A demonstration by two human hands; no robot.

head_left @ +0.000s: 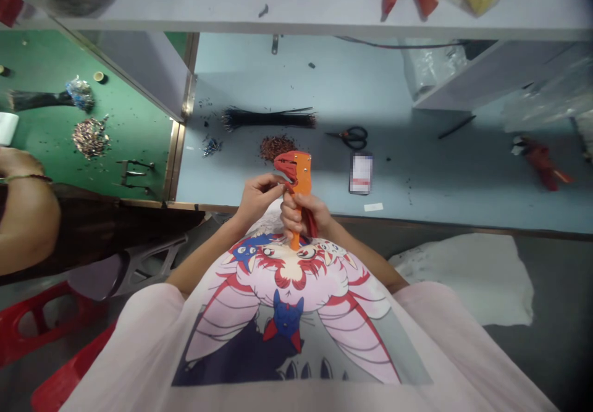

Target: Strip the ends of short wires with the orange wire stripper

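Note:
My right hand [296, 213] is wrapped round the grips of an orange and red wire stripper [303, 174], held upright just off the front edge of the bench. My left hand [263, 194] is closed in a pinch beside the stripper's red jaw; what its fingertips hold, if anything, is too small to make out. Beyond the tool, a heap of small copper-coloured pieces [277, 147] lies on the blue bench top [259, 183]. Behind that heap is a bundle of black wires [269, 118]. To its left sits a small pile of dark bits [212, 146].
Black-handled scissors [349, 136] and a phone-like device [361, 173] lie right of the stripper. Another red-orange tool [542, 162] rests further right. A shelf [324, 10] overhangs the bench. At left, a co-worker's arm [28, 214] reaches over a green bench [139, 140].

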